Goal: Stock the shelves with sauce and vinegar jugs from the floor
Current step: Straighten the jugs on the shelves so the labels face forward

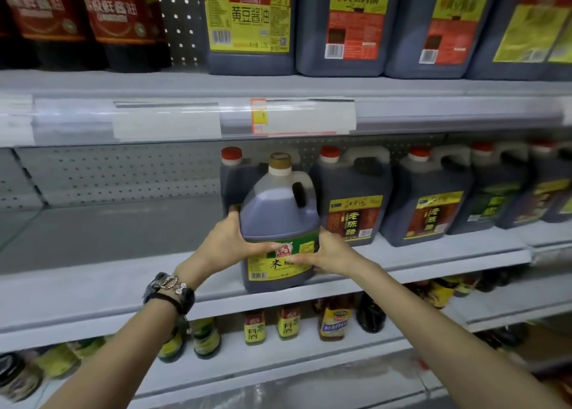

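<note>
Left wrist carries a bracelet and dark band (169,287). Small bottles (288,323) stand on the lower shelf beneath the arms. Left hand (224,244) and right hand (329,255) clamp the vinegar jug (278,210) from either side, fingers (261,249) curled onto its yellow-green label. Jug upright, at the front edge of the middle shelf (123,284). Red-capped jug (231,173) directly behind; a row of dark jugs (353,204) just right. Soy sauce jugs (250,21) on the shelf above.

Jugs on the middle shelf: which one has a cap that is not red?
The jug gripped by the left hand and right hand: its cap is tan; the other jugs have red caps.
</note>
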